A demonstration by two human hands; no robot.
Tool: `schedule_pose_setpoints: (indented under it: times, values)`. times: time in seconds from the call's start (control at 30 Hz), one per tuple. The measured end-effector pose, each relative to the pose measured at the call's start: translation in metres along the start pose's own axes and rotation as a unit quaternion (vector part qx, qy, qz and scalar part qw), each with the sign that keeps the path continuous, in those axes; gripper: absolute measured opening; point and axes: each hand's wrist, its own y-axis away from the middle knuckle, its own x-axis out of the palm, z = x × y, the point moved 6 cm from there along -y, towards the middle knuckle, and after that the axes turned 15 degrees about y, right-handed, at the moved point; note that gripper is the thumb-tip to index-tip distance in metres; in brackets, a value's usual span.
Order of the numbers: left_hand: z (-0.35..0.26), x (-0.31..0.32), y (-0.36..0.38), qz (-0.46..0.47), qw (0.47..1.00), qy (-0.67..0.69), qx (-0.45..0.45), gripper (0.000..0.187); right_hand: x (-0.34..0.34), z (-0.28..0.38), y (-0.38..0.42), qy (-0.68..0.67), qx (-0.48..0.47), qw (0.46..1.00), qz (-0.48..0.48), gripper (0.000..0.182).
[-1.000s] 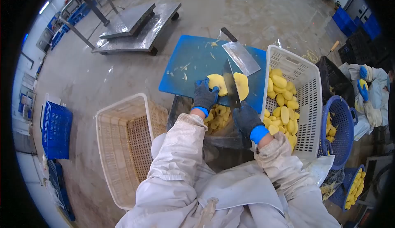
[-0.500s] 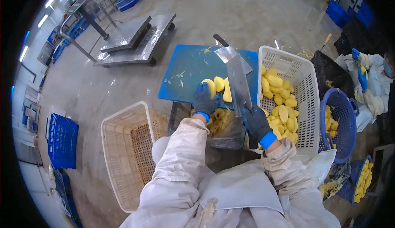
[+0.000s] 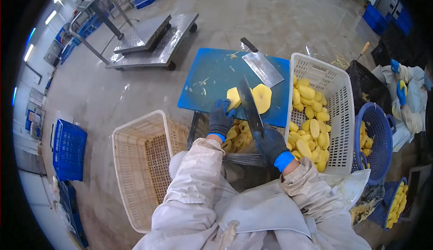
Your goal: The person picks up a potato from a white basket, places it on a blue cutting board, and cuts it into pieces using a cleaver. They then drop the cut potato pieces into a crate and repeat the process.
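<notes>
My left hand (image 3: pixel 220 120), in a dark glove with a blue cuff, holds a peeled potato piece (image 3: pixel 233 97) at the near edge of the blue cutting board (image 3: pixel 207 72). Gripped in my right hand (image 3: pixel 272 145), also gloved, is a cleaver (image 3: pixel 249 103) whose blade stands on edge beside that piece. A wide potato slice (image 3: pixel 262 98) lies flat just right of the blade. Farther back, a second cleaver (image 3: pixel 262 68) with a black handle rests on the board. Below the board's near edge, cut potatoes (image 3: pixel 239 137) lie in a plastic-lined container.
To my right stands a white basket (image 3: pixel 341 114) of peeled potatoes, then a blue-purple round basket (image 3: pixel 383 133). A beige basket (image 3: pixel 135 178) is at my left. Ahead left is a wheeled platform scale (image 3: pixel 153 47). At far right, a co-worker's gloved hand (image 3: pixel 401 90) holds a potato.
The cleaver in my right hand has moved left and turned, now standing between the held piece and a slice lying flat. The second cleaver is no longer covered by it.
</notes>
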Motion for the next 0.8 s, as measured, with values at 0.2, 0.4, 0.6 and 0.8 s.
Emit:
schedule_pose_setpoints:
  times: [0.2, 0.4, 0.6, 0.8]
  values:
    - [0.010, 0.004, 0.001, -0.003, 1.000, 0.013, 0.007, 0.036, 0.010, 0.010, -0.018, 0.010, 0.017, 1.000, 0.016, 0.031]
    - [0.011, 0.003, 0.003, 0.000, 1.000, -0.010, -0.017, 0.033, 0.054, 0.011, -0.066, 0.037, 0.009, 0.999, 0.013, 0.033]
    - [0.045, -0.005, 0.002, -0.037, 0.977, 0.116, -0.175, 0.033, 0.066, -0.022, -0.105, -0.257, 0.036, 0.965, 0.046, 0.033]
    - [0.083, 0.010, 0.012, -0.012, 0.909, 0.296, -0.293, 0.032, -0.011, -0.013, -0.009, -0.137, -0.051, 0.983, -0.108, 0.026]
